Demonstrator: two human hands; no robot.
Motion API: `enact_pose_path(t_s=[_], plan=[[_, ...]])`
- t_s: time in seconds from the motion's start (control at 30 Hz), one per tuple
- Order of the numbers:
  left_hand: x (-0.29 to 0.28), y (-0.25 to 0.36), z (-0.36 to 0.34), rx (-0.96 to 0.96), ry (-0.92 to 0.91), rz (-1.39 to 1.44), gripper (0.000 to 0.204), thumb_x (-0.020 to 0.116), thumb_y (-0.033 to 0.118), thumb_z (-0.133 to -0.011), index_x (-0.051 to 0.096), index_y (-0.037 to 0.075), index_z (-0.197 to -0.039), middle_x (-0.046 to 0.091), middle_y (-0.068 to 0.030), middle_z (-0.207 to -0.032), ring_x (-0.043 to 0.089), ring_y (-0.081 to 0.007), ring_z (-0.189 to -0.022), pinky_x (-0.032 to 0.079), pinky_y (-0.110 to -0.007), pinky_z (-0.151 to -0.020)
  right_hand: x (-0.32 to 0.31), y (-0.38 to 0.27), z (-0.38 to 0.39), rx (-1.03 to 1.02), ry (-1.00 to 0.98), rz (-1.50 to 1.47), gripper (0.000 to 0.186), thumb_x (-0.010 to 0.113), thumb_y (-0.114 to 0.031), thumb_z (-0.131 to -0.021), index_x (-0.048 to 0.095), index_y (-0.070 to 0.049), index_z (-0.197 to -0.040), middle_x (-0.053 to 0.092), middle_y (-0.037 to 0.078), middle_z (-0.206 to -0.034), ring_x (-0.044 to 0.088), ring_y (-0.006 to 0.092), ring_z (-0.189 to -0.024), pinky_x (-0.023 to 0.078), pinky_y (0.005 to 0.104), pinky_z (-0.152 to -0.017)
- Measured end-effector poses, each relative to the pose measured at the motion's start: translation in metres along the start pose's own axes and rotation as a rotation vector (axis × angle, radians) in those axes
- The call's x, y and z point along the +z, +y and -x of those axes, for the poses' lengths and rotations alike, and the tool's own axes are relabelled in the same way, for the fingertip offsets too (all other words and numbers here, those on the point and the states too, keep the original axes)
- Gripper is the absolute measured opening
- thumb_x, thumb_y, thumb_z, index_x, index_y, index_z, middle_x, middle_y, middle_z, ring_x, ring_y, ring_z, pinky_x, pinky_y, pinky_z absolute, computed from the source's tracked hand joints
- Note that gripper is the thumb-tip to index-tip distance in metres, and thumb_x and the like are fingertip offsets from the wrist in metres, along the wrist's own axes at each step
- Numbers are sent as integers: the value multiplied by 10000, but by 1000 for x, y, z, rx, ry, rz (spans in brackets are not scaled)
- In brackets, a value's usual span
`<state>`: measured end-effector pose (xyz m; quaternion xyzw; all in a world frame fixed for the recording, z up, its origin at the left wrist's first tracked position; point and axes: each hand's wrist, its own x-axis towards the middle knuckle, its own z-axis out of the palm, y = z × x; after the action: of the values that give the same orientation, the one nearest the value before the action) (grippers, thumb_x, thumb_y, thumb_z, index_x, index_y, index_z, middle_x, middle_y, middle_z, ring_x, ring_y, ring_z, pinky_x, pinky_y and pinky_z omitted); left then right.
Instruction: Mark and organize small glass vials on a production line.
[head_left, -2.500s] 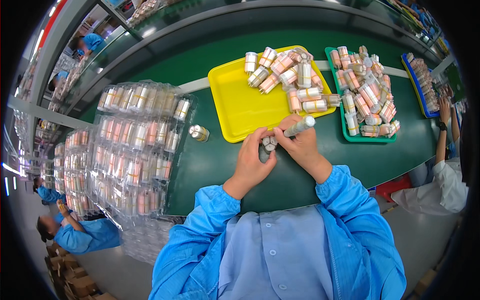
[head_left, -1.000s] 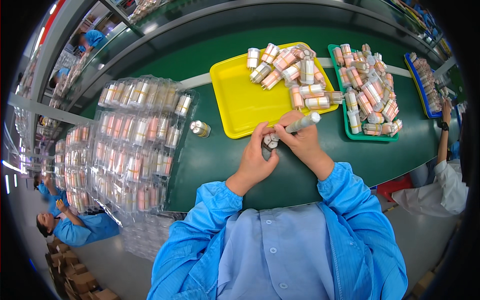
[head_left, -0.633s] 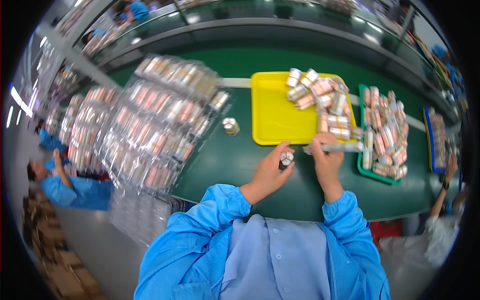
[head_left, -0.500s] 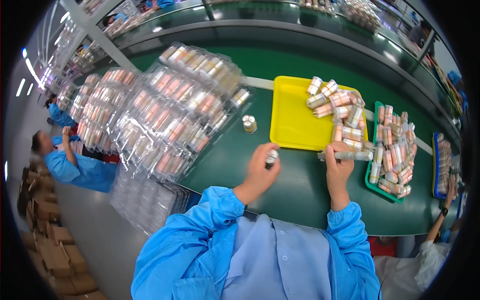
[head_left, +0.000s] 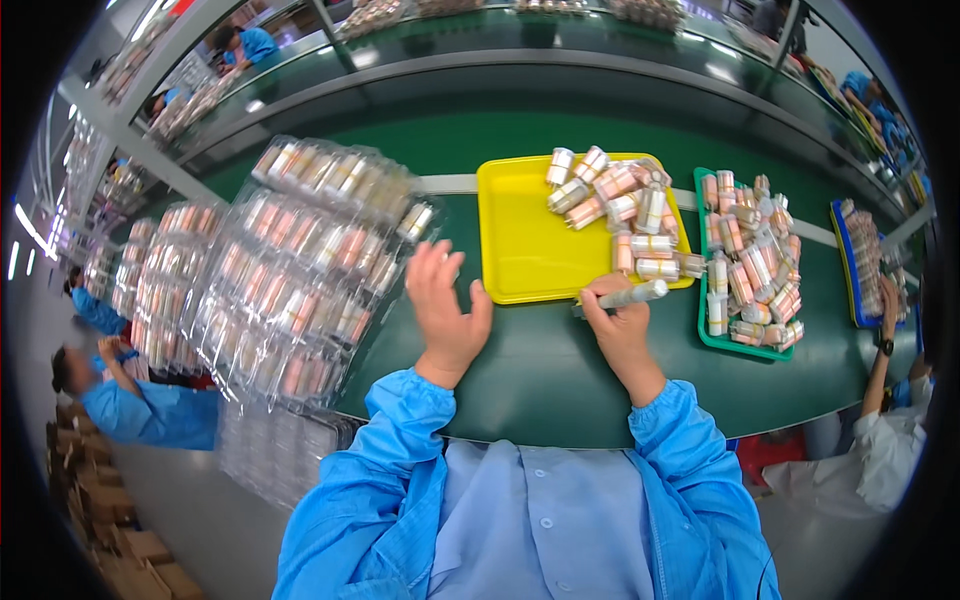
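Note:
My left hand is raised palm down over the green table, fingers spread and thumb apart. It is beside the stack of clear plastic trays, which are filled with pink, white and beige capped cylinders. What lies beneath this hand is hidden. My right hand is closed around a pale, thick pen-shaped tool, which points to the right. That hand rests by the near edge of a yellow tray. Loose, clear-walled cylinders lie piled in the tray's right half.
A green basket with many similar cylinders stands right of the yellow tray. Beyond it is a blue tray, with a co-worker's arm reaching to it. More filled clear trays are stacked at the left. A metal rail runs along the back.
My left hand has moved from a small silver-topped cylinder it held to a spread pose. The cylinder standing on the table is out of sight. The view has shifted right.

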<state>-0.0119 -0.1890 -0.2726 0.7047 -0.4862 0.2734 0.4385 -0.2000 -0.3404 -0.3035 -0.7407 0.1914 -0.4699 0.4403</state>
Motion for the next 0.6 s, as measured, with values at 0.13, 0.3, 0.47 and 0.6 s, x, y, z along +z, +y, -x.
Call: enact_pose_path(t_s=[0.13,0.3,0.47,0.6], plan=[[73,20,-36,-51,-244,186,360,694,83,-898,575,-23,-1222,621,-249,-1263,607,-428,-1176,505,-477,-982,0,-1,1,-37,-79,63,135,788,-28,-841,653,-37,-842,665,87,-806,637,242,-713,501,351,-646],[154,4,-65,-407,-512,171,366,734,158,-891,577,-7,-1177,621,-266,-1234,620,-438,-1125,525,-482,-903,1,-4,-4,-148,-133,180,157,810,-46,-799,656,-55,-831,675,110,-815,655,314,-755,527,401,-682],[157,-1,-63,-521,-554,168,355,746,171,-863,600,41,-1159,627,-219,-1131,640,-416,-1032,538,-483,-857,1,-2,-5,-151,-119,179,153,805,-47,-804,654,-57,-827,674,108,-809,653,302,-748,522,393,-678],[115,4,-53,-350,-291,213,334,737,125,-844,634,67,-1156,620,-166,-1070,637,-371,-978,538,-455,-841,-4,6,-4,-91,-64,145,136,790,-32,-819,655,-48,-831,665,95,-803,648,267,-730,514,374,-670]])
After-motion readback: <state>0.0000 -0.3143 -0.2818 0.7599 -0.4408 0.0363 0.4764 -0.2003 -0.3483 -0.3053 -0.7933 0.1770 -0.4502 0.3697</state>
